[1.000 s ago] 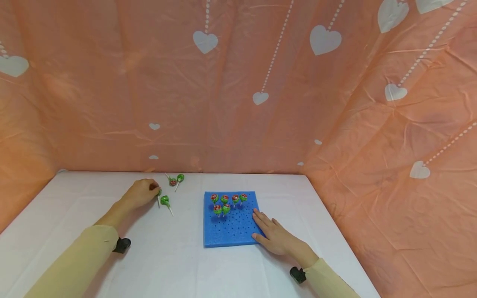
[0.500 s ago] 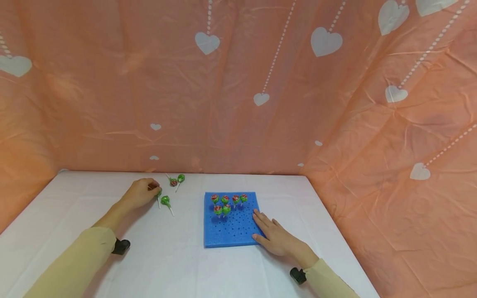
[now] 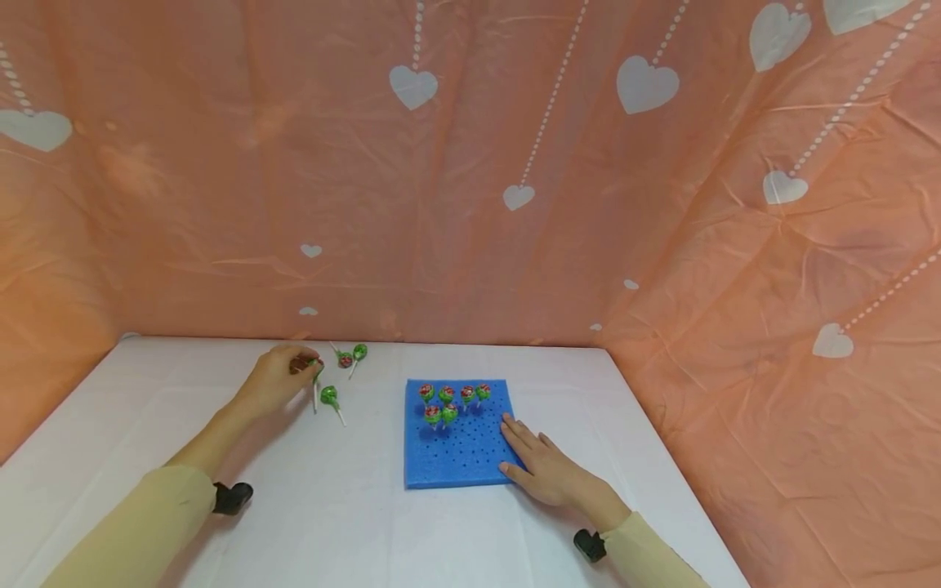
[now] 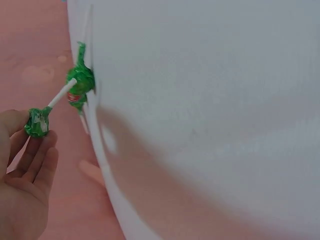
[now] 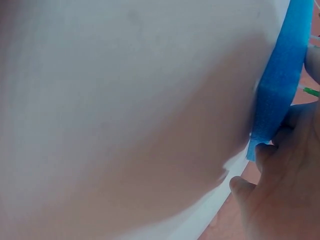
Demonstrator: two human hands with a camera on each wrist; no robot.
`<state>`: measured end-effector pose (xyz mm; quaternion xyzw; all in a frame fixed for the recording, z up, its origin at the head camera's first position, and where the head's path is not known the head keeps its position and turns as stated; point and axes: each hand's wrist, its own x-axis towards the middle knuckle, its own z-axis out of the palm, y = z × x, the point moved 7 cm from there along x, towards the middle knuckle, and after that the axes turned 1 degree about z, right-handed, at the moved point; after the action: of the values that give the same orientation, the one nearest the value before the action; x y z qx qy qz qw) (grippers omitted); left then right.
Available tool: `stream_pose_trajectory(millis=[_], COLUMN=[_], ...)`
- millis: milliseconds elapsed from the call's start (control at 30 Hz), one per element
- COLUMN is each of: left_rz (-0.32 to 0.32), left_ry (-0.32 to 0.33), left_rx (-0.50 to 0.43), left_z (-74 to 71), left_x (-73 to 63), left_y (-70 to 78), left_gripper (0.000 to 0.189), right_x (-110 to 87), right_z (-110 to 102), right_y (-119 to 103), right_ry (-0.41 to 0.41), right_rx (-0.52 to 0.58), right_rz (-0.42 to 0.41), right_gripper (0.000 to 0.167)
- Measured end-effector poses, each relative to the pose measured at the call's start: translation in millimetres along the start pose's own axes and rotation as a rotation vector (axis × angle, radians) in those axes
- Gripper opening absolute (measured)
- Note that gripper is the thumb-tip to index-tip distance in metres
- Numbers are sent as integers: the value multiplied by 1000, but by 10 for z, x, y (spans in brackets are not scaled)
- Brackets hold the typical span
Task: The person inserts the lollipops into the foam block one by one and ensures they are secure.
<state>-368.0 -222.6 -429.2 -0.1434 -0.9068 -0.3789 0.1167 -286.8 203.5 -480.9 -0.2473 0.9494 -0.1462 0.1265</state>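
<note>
Handling: the lollipop you have in hand is judged light, with a hard, round candy end and a thin, fairly stiff stick. The green wrapper looks slick and may turn under a loose pinch. Recommended hold: both sides of the candy end, or the stick just below it; avoid loading the stick sideways, as it could bend. The blue block appears to be foam, likely light and yielding.

Location: your lollipop is at the far left of the tabletop, its stick pointing toward the near side. The near loose lollipop lies just beside it; two far loose lollipops lie close together beyond. Six standing lollipops are set in the block, four in the far row and two in the row just nearer, toward the left.

Hands: your left hand is nearly closed at the tips, pinching the candy end between thumb and fingers, with the stick free. Your right hand is spread, fingers extended, resting on the block's right edge with nothing gripped. How hard it presses cannot be determined.
</note>
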Motion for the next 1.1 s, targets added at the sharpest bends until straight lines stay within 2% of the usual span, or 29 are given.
stream_pose_trajectory(millis=[467, 700, 900, 1100], left_rz=[144, 283, 315, 348], left_ry=[184, 295, 333, 350], left_rx=[-28, -86, -143, -224], left_z=[-127, -172, -181, -133], left_x=[-107, -187, -220, -238], left_y=[462, 794, 1014, 1156], left_gripper=[23, 25, 25, 27], right_x=[-4, -11, -10, -8], right_z=[15, -4, -14, -21], right_y=[24, 3, -9, -24], right_ry=[5, 6, 8, 4], right_rx=[-8, -5, -4, -6], right_rz=[-3, -8, -10, -7], right_gripper=[74, 74, 73, 72])
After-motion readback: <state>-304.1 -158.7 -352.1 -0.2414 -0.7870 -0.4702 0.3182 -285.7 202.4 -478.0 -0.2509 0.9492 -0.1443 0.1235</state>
